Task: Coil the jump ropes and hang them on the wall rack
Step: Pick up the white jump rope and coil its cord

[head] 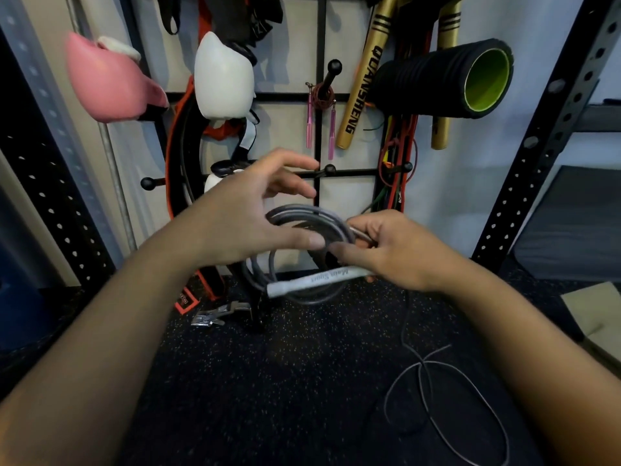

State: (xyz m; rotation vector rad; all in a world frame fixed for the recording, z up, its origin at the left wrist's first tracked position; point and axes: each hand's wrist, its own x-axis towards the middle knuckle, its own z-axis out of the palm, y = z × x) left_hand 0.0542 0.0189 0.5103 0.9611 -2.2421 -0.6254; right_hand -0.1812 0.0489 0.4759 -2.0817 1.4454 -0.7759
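A grey jump rope [295,220] is wound into several loops in front of the wall rack [321,42]. My right hand [386,252] grips the coil at its right side together with the rope's white handle [316,280], which sticks out to the left. My left hand [248,216] hovers over the left of the coil with fingers spread, its thumb near the loops. A second thin grey rope [447,391] lies loose on the floor at the lower right. A pink-handled rope [321,105] hangs coiled on a rack peg.
Pink [107,82] and white [223,79] boxing gloves, gold sticks [366,79], a black foam roller [447,79] and resistance bands [396,153] hang on the rack. Free pegs [329,169] stick out at mid height. Perforated black uprights [551,129] flank it. A metal buckle [218,312] lies on the speckled floor.
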